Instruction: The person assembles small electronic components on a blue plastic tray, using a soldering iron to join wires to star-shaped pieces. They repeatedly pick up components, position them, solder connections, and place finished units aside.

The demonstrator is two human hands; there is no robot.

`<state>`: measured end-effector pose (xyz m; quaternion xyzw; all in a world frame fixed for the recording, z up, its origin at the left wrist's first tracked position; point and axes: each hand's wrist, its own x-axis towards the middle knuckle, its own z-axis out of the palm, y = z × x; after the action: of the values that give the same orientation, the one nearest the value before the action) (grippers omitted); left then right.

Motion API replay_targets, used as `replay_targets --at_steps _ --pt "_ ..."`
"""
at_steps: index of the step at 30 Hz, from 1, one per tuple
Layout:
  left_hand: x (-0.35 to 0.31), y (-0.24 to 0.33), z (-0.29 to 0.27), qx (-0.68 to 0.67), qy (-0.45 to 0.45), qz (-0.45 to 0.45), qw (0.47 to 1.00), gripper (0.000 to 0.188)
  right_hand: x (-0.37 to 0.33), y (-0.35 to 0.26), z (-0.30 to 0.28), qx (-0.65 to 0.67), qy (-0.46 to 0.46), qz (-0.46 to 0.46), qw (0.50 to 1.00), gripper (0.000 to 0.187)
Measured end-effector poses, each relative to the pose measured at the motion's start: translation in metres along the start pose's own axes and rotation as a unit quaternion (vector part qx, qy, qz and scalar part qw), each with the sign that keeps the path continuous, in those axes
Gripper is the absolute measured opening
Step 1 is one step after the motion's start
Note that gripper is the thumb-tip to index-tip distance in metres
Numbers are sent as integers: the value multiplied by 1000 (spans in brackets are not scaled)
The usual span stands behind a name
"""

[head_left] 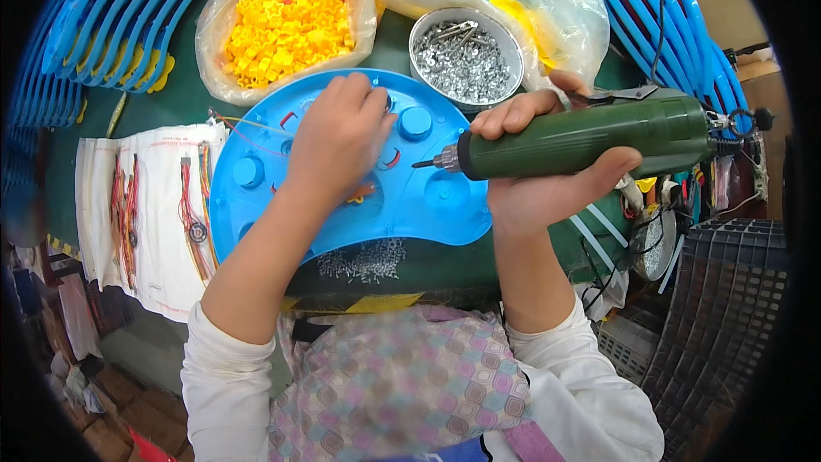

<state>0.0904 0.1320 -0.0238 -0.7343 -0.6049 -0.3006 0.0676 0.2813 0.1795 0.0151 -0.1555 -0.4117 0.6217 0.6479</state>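
A blue curved plastic shell (445,221) with round bosses lies on the green table in front of me. My left hand (340,133) is over its upper middle, fingers curled down and closed near a small dark round part (390,104). What the fingertips hold, if anything, is hidden. Thin wires (256,126) and a few red pieces show inside the shell. In my right hand (543,192) is a green electric screwdriver (590,137), held level with its bit pointing left above the shell's right side, apart from it. The fingers wrap its body and touch the metal lever.
Loose screws (363,261) lie by the shell's near edge. Behind it stand a bag of yellow plastic pieces (291,30) and a bowl (518,77) of metal parts. Wired parts (195,227) rest on white sheets at left. Blue shells (141,21) are stacked on both sides.
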Motion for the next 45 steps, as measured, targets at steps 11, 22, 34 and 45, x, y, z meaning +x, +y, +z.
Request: replay_targets --at_steps 11,22,34,45 --pt "-6 2 10 102 -23 17 994 19 14 -30 -15 -37 -44 -130 990 104" --pt "11 27 -23 9 -10 -8 1000 31 11 -39 -84 -228 36 -78 970 97" --pt "-5 73 14 -191 -92 -31 977 18 6 -28 -93 -123 5 -68 990 100" --pt "-6 76 8 -290 -152 -14 945 20 -9 -52 -52 17 -91 -34 995 106"
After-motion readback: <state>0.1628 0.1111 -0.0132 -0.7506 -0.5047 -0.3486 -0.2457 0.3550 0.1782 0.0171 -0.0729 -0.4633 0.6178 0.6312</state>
